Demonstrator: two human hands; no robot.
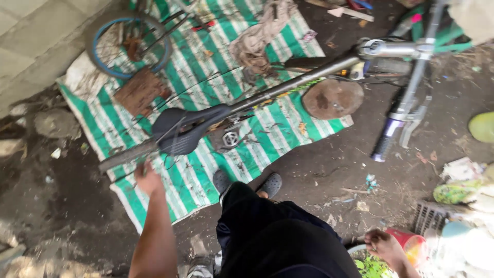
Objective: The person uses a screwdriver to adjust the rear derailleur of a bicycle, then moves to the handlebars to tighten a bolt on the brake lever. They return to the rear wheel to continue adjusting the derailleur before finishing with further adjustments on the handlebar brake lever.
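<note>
Left hand gripping bicycle tyre; right hand closing on red cup, contents unclear.

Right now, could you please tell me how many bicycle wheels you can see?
1: a blue-rimmed wheel lies at the top left on the striped mat, beyond the left hand. Others may be out of view.

Motion-blurred left hand; handlebar cut off above.
</note>
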